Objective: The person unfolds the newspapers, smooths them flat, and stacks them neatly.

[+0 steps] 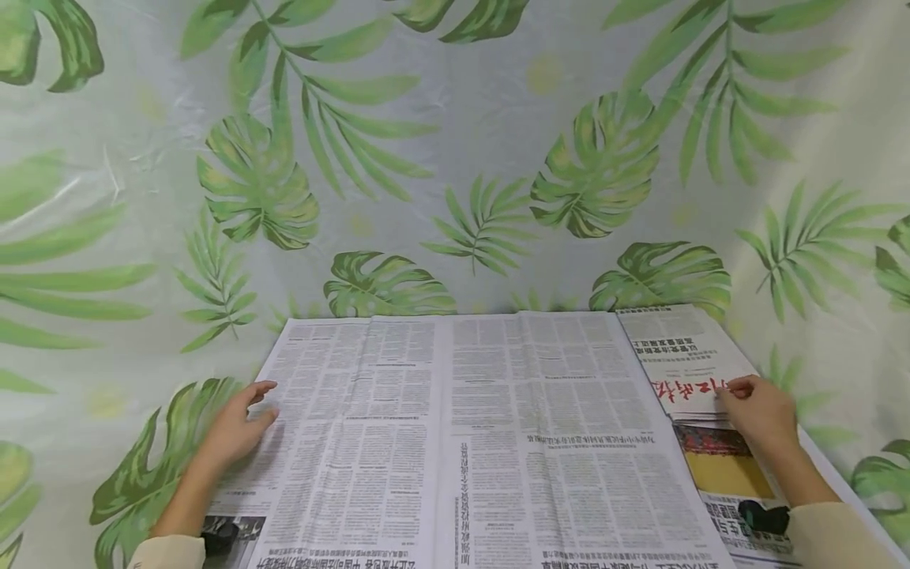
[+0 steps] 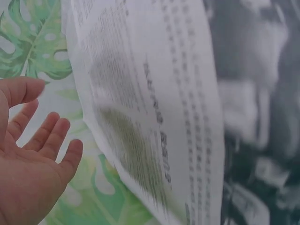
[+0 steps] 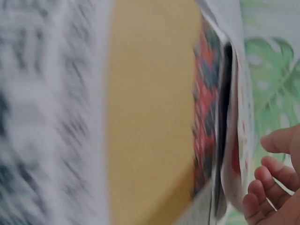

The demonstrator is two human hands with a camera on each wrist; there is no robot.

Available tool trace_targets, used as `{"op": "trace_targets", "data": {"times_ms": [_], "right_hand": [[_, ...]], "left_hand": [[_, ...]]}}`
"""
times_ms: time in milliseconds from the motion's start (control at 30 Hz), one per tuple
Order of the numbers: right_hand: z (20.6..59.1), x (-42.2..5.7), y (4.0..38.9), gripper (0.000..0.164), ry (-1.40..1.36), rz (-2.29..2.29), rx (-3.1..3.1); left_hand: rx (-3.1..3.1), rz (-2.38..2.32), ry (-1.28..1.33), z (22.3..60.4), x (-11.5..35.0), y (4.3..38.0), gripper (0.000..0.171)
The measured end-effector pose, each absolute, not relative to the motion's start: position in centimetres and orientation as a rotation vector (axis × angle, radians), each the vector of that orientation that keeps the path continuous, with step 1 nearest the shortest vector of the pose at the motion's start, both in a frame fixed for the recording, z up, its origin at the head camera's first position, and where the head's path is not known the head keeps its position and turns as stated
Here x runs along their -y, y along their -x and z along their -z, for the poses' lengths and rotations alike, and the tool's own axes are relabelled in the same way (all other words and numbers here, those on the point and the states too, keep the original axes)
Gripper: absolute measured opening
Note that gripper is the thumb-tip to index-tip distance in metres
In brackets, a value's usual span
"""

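A wide newspaper sheet [image 1: 490, 395] lies spread out before me, its print upside down from my side. My left hand [image 1: 242, 423] is at its left edge, fingers loosely bent and parted from the thumb. In the left wrist view, that hand [image 2: 37, 154] is beside the paper's edge [image 2: 164, 108] with nothing in it. At the right lies a folded newspaper [image 1: 690, 363] with red title characters. My right hand [image 1: 764, 415] is over its right side, fingertips close to the title. The right wrist view shows this hand [image 3: 276, 187] with curved fingers apart from the thumb, beside the layered fold.
A leaf-patterned plastic cover [image 1: 483, 158] fills the background and surrounds the papers. Below the red title, a newspaper page with a yellow and red picture [image 1: 725, 470] shows. A dark photograph [image 1: 235, 537] is printed at the lower left.
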State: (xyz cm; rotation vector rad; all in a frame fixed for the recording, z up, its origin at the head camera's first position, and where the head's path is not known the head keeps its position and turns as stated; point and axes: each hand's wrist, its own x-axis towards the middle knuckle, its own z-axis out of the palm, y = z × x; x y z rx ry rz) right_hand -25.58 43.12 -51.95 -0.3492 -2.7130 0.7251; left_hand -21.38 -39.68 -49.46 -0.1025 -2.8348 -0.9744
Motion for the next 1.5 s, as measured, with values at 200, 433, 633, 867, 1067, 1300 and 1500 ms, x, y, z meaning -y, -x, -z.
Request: {"op": "trace_targets", "data": {"times_ms": [200, 433, 633, 867, 1067, 1300, 1500], "right_hand": [[50.5, -46.3, 25.7, 0.051, 0.43, -0.708, 2.743], [51.1, -47.9, 25.5, 0.078, 0.394, -0.677, 2.956], [51.7, -47.9, 25.5, 0.087, 0.416, -0.669, 3.065], [51.3, -47.6, 25.4, 0.083, 0.522, -0.681, 3.071], [51.4, -47.8, 25.6, 0.087, 0.537, -0.721, 3.085], [51.6, -47.2, 25.4, 0.069, 0.57, -0.813, 3.011], [51.9, -46.9, 25.3, 0.051, 0.49, -0.775, 2.959]], "left_hand": [[2.812, 1.047, 0.129, 49.8, 38.4, 21.8, 0.048], [2.835, 1.03, 0.112, 50.2, 37.7, 22.1, 0.046], [2.893, 1.004, 0.063, 50.5, 37.4, 22.3, 0.047], [2.931, 1.062, 0.054, 50.3, 36.8, 22.5, 0.048], [2.965, 1.077, 0.059, 50.5, 36.6, 22.6, 0.049], [2.971, 1.065, 0.039, 50.9, 36.5, 22.6, 0.048], [2.975, 1.046, 0.027, 51.1, 36.5, 22.7, 0.048]]}}
